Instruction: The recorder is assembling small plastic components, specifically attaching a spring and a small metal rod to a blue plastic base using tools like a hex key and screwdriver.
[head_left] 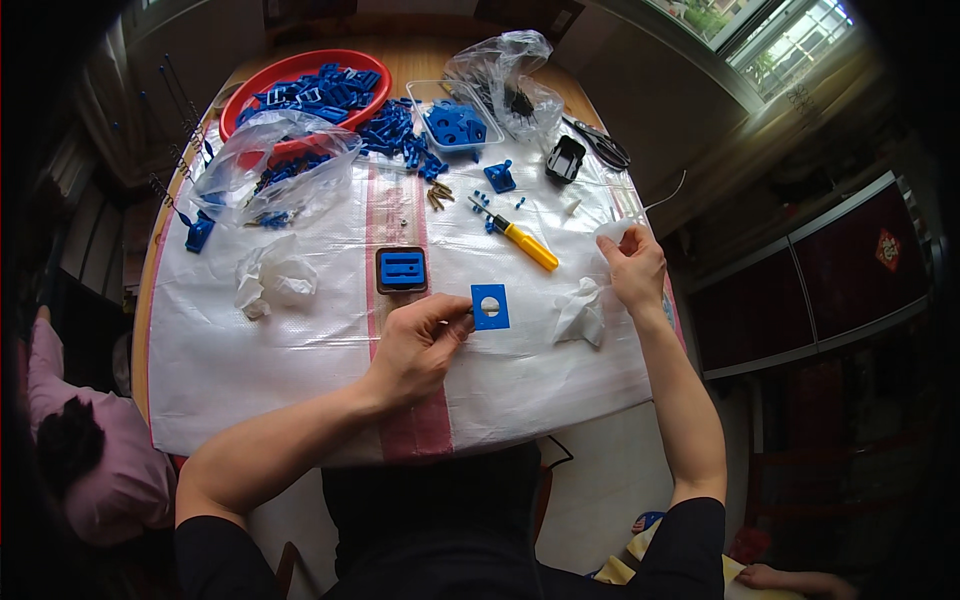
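Between the thumb and fingers of my left hand (425, 340) is a blue square plate (479, 318) with a round hole in its middle, raised over the table's centre. My right hand (636, 268) is at the table's right side, its fingers closed on a small whitish thing (612, 231) whose kind I cannot make out. A dark-rimmed square holder (380, 272) with a blue slotted block (403, 267) in it stands just beyond my left hand. Left of my right hand lie a yellow-handled screwdriver (532, 248) and a crumpled white tissue (580, 312).
A red basin (383, 75) of blue parts, a clear tub (490, 142) and clear bags (215, 190) crowd the far side. Scissors (612, 152), a black box (565, 160), brass pieces (437, 195) and another tissue (272, 278) lie around. A person in pink (120, 450) is at the left.
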